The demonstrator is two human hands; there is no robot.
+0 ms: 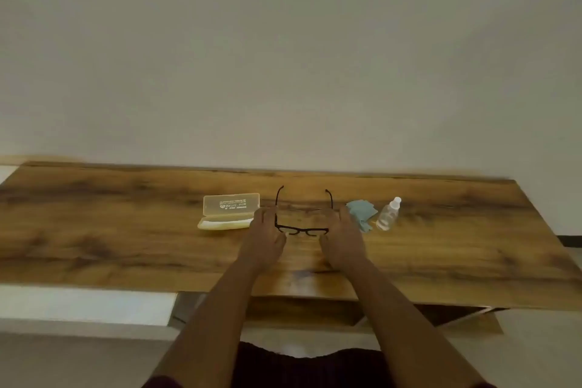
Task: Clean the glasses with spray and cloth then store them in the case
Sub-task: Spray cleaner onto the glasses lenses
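Note:
Black-framed glasses (pixel 303 229) are in the middle of the wooden table (pixel 126 230), temples unfolded and pointing away from me. My left hand (pixel 264 236) grips the frame's left end and my right hand (pixel 341 238) grips its right end. A translucent yellow case (pixel 230 213) lies open just left of my left hand, lid up. To the right of my right hand lies a light blue cloth (pixel 362 214), partly hidden by my fingers. A small clear spray bottle (pixel 389 213) stands beyond the cloth.
The table's far edge runs along a plain wall. Its near edge is just below my forearms, with a white surface (pixel 85 305) lower left and a shelf under the tabletop.

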